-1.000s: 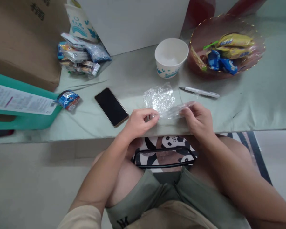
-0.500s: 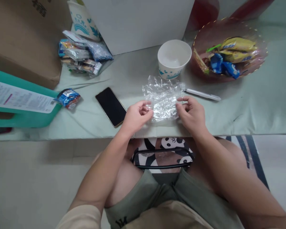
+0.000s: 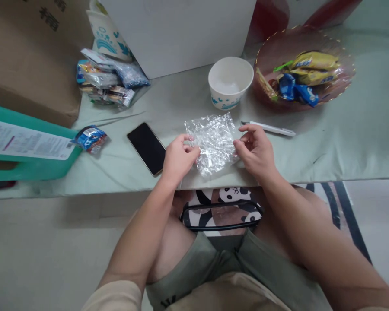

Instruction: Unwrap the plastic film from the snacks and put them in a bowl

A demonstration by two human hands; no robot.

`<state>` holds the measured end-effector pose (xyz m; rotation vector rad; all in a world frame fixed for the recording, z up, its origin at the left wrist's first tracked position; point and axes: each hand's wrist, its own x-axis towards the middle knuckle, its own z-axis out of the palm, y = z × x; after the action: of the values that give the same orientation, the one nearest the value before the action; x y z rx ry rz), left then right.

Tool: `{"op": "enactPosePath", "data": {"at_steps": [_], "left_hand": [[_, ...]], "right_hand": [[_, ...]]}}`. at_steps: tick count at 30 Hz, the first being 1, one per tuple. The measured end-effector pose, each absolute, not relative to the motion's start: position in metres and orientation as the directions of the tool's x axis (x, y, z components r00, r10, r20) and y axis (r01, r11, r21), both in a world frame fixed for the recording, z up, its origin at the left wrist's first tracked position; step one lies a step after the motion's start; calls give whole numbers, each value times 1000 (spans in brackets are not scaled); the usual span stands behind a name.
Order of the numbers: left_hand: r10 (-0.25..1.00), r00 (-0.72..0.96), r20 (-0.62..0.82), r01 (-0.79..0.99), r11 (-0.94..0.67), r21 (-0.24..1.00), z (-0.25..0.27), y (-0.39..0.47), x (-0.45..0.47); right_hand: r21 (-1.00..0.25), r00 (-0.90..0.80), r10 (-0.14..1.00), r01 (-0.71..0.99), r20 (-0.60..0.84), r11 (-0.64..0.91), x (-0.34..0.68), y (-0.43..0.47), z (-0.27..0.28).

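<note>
A crinkled clear plastic bag (image 3: 214,140) is held spread out just over the table's front part. My left hand (image 3: 180,156) pinches its left edge between thumb and fingers. At the opposite edge, my right hand (image 3: 254,150) has its thumb and forefinger closed on the film. A black phone (image 3: 146,149) lies just left of my left hand. Beyond my right hand is a white pen-like tool (image 3: 272,128), lying flat. Behind the bag stands a white paper cup (image 3: 231,82) with blue print, and no contents can be made out in it.
A pink glass bowl (image 3: 339,93) holds yellow and blue snack packs. Several packets (image 3: 106,80) are heaped at back left, near a cardboard box (image 3: 26,56). A small blue snack bag (image 3: 90,139) touches a green-framed object (image 3: 56,170). A white box (image 3: 181,34) stands behind.
The plastic bag has been turned and spread flatter, its far edge now nearer to me. Both hands keep hold of its sides. The view has shifted slightly.
</note>
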<state>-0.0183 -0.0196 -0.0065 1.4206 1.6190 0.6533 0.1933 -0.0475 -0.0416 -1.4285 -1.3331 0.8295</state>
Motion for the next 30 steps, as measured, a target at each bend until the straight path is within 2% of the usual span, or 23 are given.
{"op": "enactPosePath", "data": {"at_steps": [6,10,13,15,18,21,26,30], "left_hand": [[966,23,-256,612,189,768,-4,-20,-16],[967,66,-245,679,137,722,-2,-22,-12],[968,110,-226,661,99,744,-2,-24,-10],[973,140,-182,564,72,823,-4,-26,-10],[970,203,-135,307,68,949,-7,-28,-9],[940,305,-154,142,115,983,-11,-28,-7],[871,442,-216,140,171,975,-12,-25,-5],[811,521,-266,241,159,957,-7,-26,-6]], "right_hand": [[-856,205,972,517,113,-10,195,-48,-34],[-789,158,985,613,66,-45,196,-51,-30],[-740,128,991,670,35,-60,199,-56,-26],[-750,141,989,658,37,-66,201,-60,-23],[-806,183,982,588,41,-76,204,-65,-18],[-848,247,968,519,34,-103,206,-67,-15],[-852,334,942,484,-35,-203,208,-65,-18],[-873,280,957,445,-78,-201,210,-64,-23]]}}
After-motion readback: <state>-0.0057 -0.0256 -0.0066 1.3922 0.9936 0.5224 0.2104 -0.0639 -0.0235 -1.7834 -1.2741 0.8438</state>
